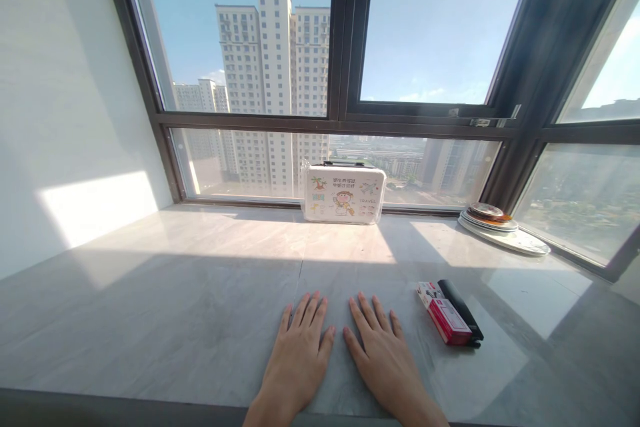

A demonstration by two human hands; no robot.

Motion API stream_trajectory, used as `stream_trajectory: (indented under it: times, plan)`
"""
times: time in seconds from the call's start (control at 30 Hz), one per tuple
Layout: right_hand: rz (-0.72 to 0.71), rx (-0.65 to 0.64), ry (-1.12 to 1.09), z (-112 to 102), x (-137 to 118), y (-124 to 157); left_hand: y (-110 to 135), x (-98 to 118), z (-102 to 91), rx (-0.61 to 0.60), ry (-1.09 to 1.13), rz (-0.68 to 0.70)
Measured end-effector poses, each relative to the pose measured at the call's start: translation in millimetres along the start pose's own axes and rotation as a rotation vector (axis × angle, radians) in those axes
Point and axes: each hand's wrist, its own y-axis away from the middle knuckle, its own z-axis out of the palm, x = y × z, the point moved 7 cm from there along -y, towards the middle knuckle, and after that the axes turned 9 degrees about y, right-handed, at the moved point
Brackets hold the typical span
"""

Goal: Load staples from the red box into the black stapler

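Note:
My left hand (299,355) lies flat, palm down, on the grey marble sill (175,307), fingers stretched out and holding nothing. Beside it my right hand (380,355) rests the same way, fingers spread, almost touching the left. A small red and white box (444,314) lies a short way right of my right hand, with a black stapler-like object (461,310) pressed along its far side. Farther back, a white case (345,195) with cartoon travel pictures stands upright against the window.
A stack of plates (500,227) sits at the back right corner of the sill. Dark-framed windows (345,33) close off the back and right side. A white wall (55,93) bounds the left. Sun patches fall across the sill.

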Motion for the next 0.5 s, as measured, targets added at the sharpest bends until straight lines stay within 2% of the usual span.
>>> stream_trajectory:
  times: [0.5]
  plan:
    - [0.001,0.007,-0.001,1.3,1.1,0.4,0.1,1.0,1.2,-0.006,-0.006,0.007]
